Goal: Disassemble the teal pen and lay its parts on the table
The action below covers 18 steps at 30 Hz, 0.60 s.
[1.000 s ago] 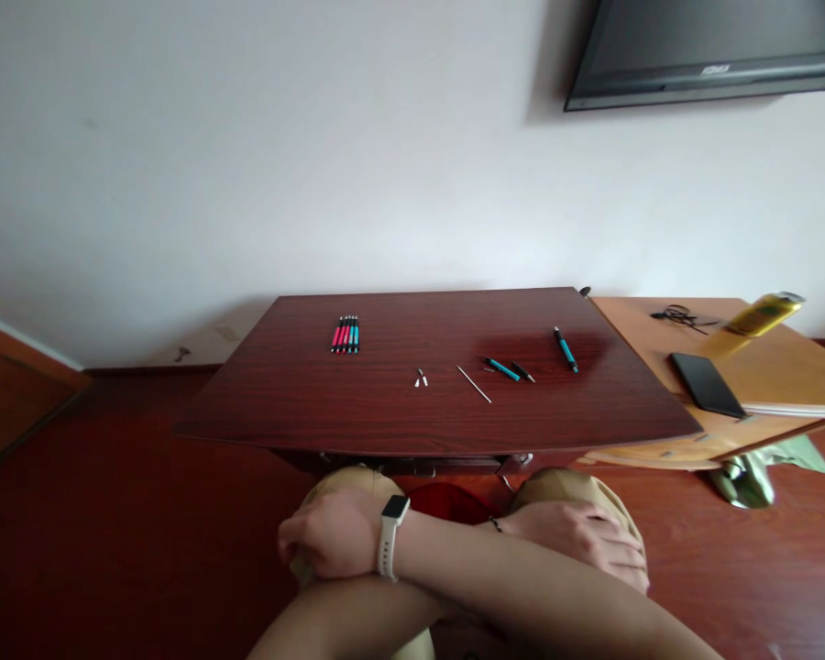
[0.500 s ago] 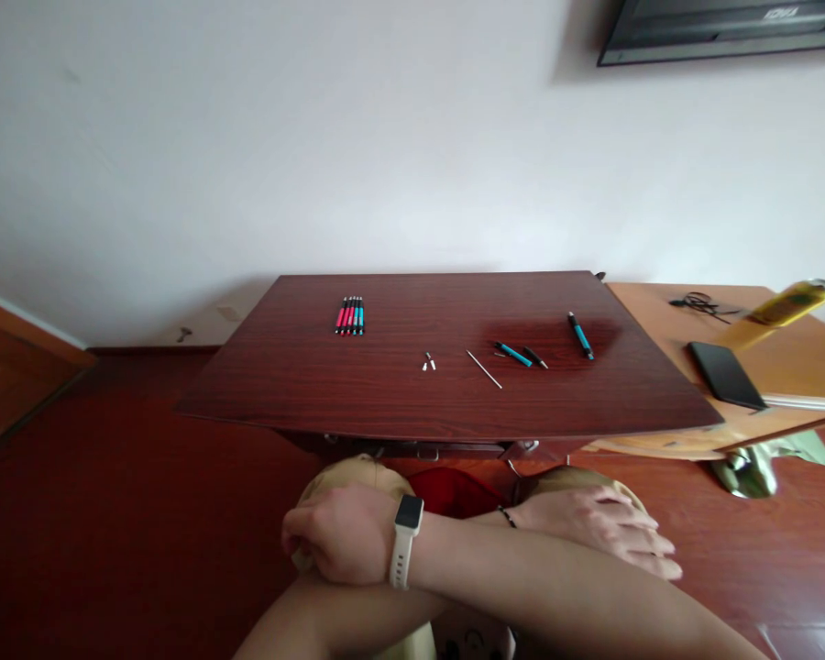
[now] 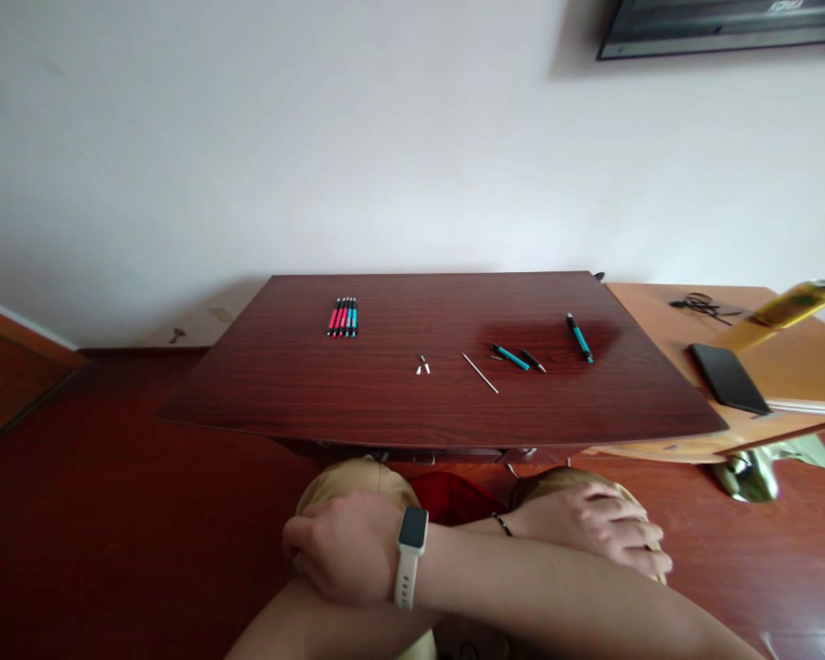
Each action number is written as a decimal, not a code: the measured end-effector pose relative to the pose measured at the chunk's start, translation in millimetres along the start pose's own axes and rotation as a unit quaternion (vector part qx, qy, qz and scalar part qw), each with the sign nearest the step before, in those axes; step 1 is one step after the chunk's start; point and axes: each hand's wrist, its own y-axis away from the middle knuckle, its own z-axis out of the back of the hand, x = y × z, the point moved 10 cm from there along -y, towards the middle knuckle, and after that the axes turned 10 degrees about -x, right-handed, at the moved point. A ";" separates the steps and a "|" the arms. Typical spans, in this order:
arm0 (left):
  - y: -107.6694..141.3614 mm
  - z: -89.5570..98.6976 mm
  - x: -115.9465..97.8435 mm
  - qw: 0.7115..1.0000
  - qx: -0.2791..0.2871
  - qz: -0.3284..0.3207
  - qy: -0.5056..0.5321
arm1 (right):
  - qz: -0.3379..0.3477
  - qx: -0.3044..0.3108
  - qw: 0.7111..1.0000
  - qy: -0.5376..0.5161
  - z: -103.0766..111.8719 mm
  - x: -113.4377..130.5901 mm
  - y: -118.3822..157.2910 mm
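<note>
My forearms are crossed over my lap, the right one on top. My left hand, with a dark bracelet at its wrist, lies open on the right-hand knee, holding nothing. Wearing a white watch, my right hand rests by the other knee with its fingers curled in and nothing visible in them. On the table ahead, a pen refill lies near a blue pen barrel and a black pen tip piece. Small white and metallic parts sit left of the refill.
A row of several pink and blue pens lies at the left of the dark table. One blue pen is at its right. A side table holds a phone, a yellow can and a black cable.
The view has shifted slightly, so the table and pens appear a little farther left. Both hands remain on the knees, and the pen parts lie as before.
</note>
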 end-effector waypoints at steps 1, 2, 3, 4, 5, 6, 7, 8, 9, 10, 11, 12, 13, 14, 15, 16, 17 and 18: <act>-0.2 5.6 0.3 0.999 -0.027 -0.008 -0.016 | 0.001 0.003 1.000 0.006 -1.1 -0.8 -0.2; -0.1 10.3 0.6 0.998 -0.052 -0.014 -0.030 | 0.004 0.005 1.000 0.009 -2.2 -1.1 -0.1; 0.2 12.8 1.2 0.997 -0.069 -0.016 -0.036 | 0.007 0.006 1.000 0.009 -3.3 -1.5 0.0; 0.6 12.1 2.1 0.997 -0.071 -0.016 -0.035 | 0.007 0.004 1.000 0.009 -3.8 -2.5 0.0; 0.8 9.8 3.2 0.997 -0.067 -0.016 -0.031 | 0.007 0.003 1.000 0.009 -4.4 -3.5 0.0; 1.0 7.1 3.7 0.998 -0.062 -0.017 -0.026 | 0.009 0.003 1.000 0.008 -4.9 -4.1 0.0; 1.2 4.0 4.3 0.998 -0.055 -0.019 -0.023 | 0.011 0.005 1.000 0.008 -5.6 -4.5 0.0; 1.3 1.3 5.0 0.998 -0.050 -0.020 -0.020 | 0.015 0.008 1.000 0.008 -6.2 -4.5 -0.1; 1.5 -0.9 5.7 0.999 -0.046 -0.021 -0.016 | 0.018 0.010 1.000 0.008 -6.4 -4.4 -0.2; 1.6 -2.6 6.2 0.999 -0.044 -0.022 -0.012 | 0.020 0.010 1.000 0.009 -6.3 -4.3 -0.4; 1.8 -4.1 6.6 0.999 -0.042 -0.023 -0.009 | 0.021 0.008 1.000 0.011 -6.0 -4.3 -0.5; 2.1 -5.1 6.8 0.999 -0.042 -0.026 -0.005 | 0.021 0.004 1.000 0.013 -5.4 -4.5 -0.6; 2.3 -5.6 7.0 0.999 -0.042 -0.027 -0.003 | 0.018 -0.002 1.000 0.017 -4.6 -5.1 -0.8; 2.4 -5.3 7.2 0.999 -0.044 -0.028 -0.003 | 0.019 -0.007 1.000 0.020 -4.3 -5.3 -0.8; 2.5 -4.7 7.7 0.999 -0.047 -0.027 -0.006 | 0.021 -0.011 0.999 0.022 -4.6 -5.2 -0.8; 2.4 -3.3 8.1 0.998 -0.053 -0.026 -0.011 | 0.023 -0.013 0.999 0.024 -5.3 -5.1 -0.8; 2.2 -1.4 8.5 0.998 -0.060 -0.025 -0.017 | 0.030 -0.009 0.999 0.022 -7.1 -4.3 -0.7; 2.0 0.0 8.9 0.997 -0.065 -0.023 -0.024 | 0.033 -0.007 0.999 0.020 -8.5 -4.1 -0.8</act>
